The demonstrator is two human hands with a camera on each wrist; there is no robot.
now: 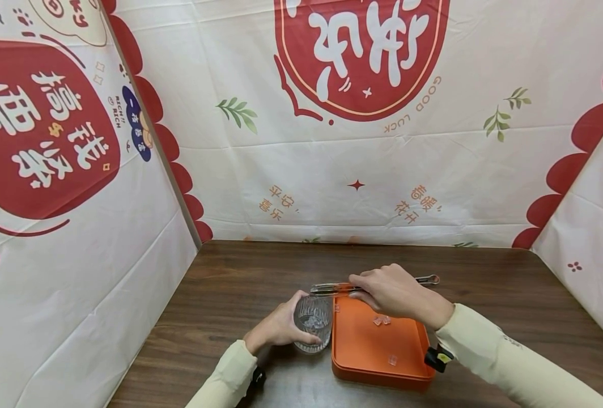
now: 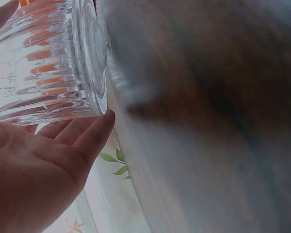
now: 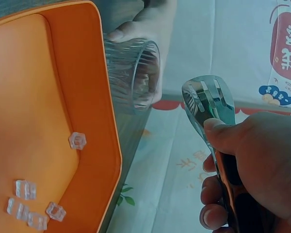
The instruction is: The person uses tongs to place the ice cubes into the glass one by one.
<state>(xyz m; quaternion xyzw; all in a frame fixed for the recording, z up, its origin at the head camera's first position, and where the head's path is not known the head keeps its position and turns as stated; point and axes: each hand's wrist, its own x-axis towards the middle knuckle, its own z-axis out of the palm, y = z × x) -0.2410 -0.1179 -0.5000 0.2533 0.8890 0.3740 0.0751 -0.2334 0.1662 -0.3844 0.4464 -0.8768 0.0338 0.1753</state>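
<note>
A ribbed clear drinking glass [image 1: 314, 326] stands at the left side of a shallow orange tray [image 1: 362, 351]. My left hand [image 1: 280, 324] holds the glass, thumb on the near side and fingers round the far side; in the left wrist view, fingertips touch near its base. Metal tongs [image 3: 208, 99] with slotted tips and dark handles lie in the grip of my right hand [image 1: 395, 292]. Their tips hang above the glass's far rim, pressed close together; nothing shows between them. Several small clear cubes [image 3: 25, 189] lie in the tray. Whether the glass contains any is unclear.
Everything rests on a dark wood-grain table [image 1: 220, 277]. White printed cloth [image 1: 240, 187] hangs behind it and along both sides. The tray's raised wall [image 3: 82, 82] stands close beside the glass.
</note>
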